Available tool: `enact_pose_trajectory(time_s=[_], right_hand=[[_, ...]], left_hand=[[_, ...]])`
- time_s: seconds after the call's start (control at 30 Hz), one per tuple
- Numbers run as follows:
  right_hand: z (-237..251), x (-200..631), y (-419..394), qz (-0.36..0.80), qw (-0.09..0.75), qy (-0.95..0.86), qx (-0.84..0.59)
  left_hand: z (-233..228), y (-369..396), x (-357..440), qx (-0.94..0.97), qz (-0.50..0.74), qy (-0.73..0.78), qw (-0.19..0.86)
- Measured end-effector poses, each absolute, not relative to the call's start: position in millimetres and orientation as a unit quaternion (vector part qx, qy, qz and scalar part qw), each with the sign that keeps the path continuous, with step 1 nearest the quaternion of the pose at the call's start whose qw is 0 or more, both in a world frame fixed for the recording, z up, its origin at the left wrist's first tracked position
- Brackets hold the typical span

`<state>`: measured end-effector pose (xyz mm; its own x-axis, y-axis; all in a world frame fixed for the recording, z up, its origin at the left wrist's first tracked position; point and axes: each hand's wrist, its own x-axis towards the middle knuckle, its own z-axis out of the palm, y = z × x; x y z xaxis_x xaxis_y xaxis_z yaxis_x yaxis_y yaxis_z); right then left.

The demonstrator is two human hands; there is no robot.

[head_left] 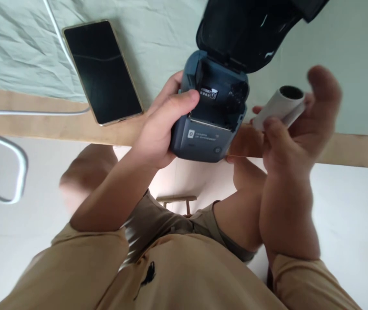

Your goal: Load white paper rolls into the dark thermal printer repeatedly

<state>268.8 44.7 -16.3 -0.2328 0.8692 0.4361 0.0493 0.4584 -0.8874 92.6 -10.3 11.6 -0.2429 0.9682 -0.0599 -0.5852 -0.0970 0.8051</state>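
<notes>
1. Well, from where I stand, the head view has the left hand (161, 122) wrapped around a dark blue device (200, 140) at the frame's centre, thumb over the rim, black lid (235, 30) swung open towards the top.
2. At centre right, the right hand (300, 144) pinches a white roll (269, 110) between thumb and fingers, apart from the device.
3. What could go wrong, I'd judge: a loose pinch might let the roll slip or unwind, since a loose edge seems to stand off it; a tilt might drop the lid onto that thumb.
4. Writing: the sticker (208, 92) inside the compartment is too small to read. Lower down, a pale badge (191, 134) resembles a "0", its neighbouring lines blurred; a power symbol marks the button (217, 150).
5. The phone (103, 71), upper left, has a dark screen showing no text.
</notes>
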Motion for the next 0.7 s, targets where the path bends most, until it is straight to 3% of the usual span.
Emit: enact_pose_trajectory(time_s=[0.17,0.33,0.7], right_hand=[[9,260,37,0.252,0.559,-0.708,-0.351],[45,237,43,0.169,0.420,-0.840,-0.300],[35,223,43,0.200,0.391,-0.852,-0.284]], left_hand=[[11,-12,92,0.249,0.690,0.368,0.572],[9,-13,89,0.248,0.697,0.353,0.573],[15,-18,83,0.219,0.683,0.364,0.594]])
